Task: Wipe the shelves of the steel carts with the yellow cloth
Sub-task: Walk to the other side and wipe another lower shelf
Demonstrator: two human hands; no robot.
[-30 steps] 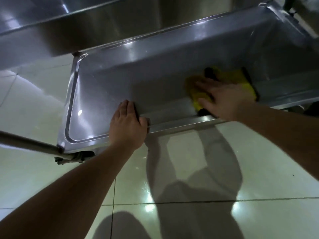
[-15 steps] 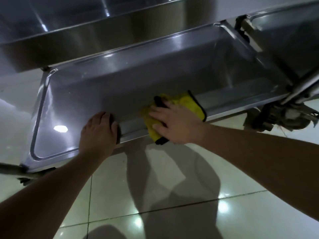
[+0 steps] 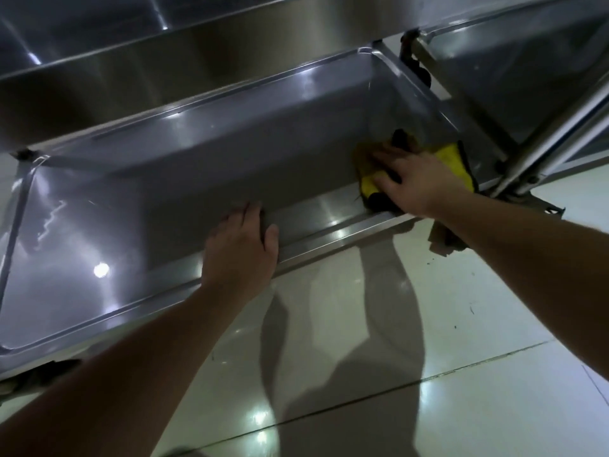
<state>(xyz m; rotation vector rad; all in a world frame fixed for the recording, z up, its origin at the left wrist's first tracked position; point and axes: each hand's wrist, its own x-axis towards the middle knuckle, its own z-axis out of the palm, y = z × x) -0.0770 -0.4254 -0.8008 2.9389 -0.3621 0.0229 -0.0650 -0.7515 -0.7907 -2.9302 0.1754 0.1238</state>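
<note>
Both arms reaching forward, left hand (image 3: 242, 247) flat, fingers straight — right hand (image 3: 412, 183) spread, palm down

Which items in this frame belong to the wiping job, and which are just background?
In use: yellow cloth under the right hand; bottom shelf of the steel cart; left hand resting on its front rim.

Background: tiled floor; neighbouring cart.

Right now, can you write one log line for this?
step: wiping bottom shelf | right hand: presses yellow cloth, right end | left hand: rests on front rim
</note>
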